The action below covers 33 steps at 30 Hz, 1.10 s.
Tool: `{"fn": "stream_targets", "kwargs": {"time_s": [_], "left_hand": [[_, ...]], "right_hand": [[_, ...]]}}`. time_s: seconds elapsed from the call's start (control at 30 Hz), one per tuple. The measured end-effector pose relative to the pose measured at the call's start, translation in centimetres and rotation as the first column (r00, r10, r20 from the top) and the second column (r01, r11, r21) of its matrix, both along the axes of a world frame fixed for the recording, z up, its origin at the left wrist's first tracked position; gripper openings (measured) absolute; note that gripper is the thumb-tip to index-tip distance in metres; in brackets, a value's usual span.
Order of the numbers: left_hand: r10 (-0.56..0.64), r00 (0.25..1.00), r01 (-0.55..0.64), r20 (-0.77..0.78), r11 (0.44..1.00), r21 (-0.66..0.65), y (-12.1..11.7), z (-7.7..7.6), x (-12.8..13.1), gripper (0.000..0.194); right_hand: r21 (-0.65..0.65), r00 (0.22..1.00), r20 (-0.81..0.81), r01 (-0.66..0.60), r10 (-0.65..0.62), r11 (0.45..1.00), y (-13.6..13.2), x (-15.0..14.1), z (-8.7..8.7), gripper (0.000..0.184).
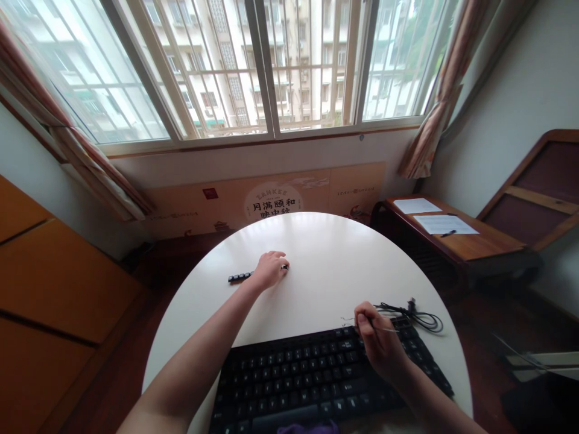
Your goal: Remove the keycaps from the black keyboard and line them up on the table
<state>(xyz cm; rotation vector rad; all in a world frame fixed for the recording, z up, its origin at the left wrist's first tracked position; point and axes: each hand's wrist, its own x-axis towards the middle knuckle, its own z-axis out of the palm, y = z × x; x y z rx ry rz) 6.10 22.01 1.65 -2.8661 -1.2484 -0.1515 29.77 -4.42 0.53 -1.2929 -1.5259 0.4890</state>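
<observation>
A black keyboard (316, 377) lies at the near edge of a round white table (316, 253). My left hand (270, 269) reaches across the table and rests curled on a short row of black keycaps (239, 276) laid on the tabletop. My right hand (380, 343) hovers over the keyboard's upper right keys, fingers pinched round a thin wire tool (362, 320). The keyboard's black cable (416, 314) is coiled just beyond that hand.
A dark wooden side table (456, 241) with two paper sheets (446, 224) and a pen stands at the right. A wooden cabinet (49, 283) fills the left. A barred window and curtains are behind. Something purple (307, 429) shows at the bottom edge.
</observation>
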Motion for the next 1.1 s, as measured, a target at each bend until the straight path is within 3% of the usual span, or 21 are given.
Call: {"fn": "stream_targets", "kwargs": {"time_s": [0.1,0.23,0.33,0.43,0.5,0.63,0.77,0.97,1.03,1.1], "left_hand": [[0.009,1.0,-0.01,-0.021,1.0,-0.026,-0.2,0.5,0.0,0.028],[0.024,0.999,-0.025,-0.023,0.998,-0.05,-1.5,1.9,0.7,0.047],[0.005,1.0,-0.005,0.01,1.0,-0.031,-4.3,3.5,2.6,0.054],[-0.083,0.996,0.083,0.017,0.996,-0.014,-8.3,4.9,5.6,0.035],[-0.159,0.984,0.15,-0.076,0.982,-0.115,-10.8,5.2,7.5,0.029],[-0.221,0.962,0.18,-0.161,0.955,-0.236,-13.2,3.9,10.1,0.02],[-0.182,0.977,0.152,-0.111,0.959,-0.237,-13.1,2.0,10.8,0.021],[-0.169,0.985,0.156,-0.028,0.952,-0.263,-12.5,0.6,10.5,0.018],[-0.159,0.987,0.155,0.007,0.949,-0.275,-12.4,0.3,10.5,0.017],[-0.146,0.988,0.154,0.049,0.944,-0.291,-12.4,0.2,10.4,0.019]], "right_hand": [[-0.017,1.0,-0.019,0.019,-0.02,1.0,0.0,0.1,0.0,0.025],[-0.098,0.999,-0.034,0.006,-0.009,0.995,0.1,0.0,0.4,0.027],[-0.188,0.997,-0.053,-0.063,0.054,0.98,0.3,-0.3,0.6,0.029],[-0.231,0.997,-0.04,-0.069,0.062,0.971,0.5,-0.6,0.7,0.028],[-0.239,0.999,-0.002,-0.035,0.036,0.97,0.6,-0.7,0.8,0.028],[-0.26,0.998,0.064,0.022,-0.006,0.965,1.0,-0.7,1.1,0.028],[-0.286,0.994,0.109,0.002,0.031,0.958,1.3,-0.8,1.4,0.028],[-0.197,0.939,0.323,-0.058,0.121,0.979,0.7,-1.4,0.8,0.021],[-0.176,0.958,0.273,-0.038,0.086,0.984,0.5,-1.4,0.4,0.023],[-0.16,0.995,0.103,0.024,-0.008,0.987,0.5,-1.2,-0.1,0.027]]}}
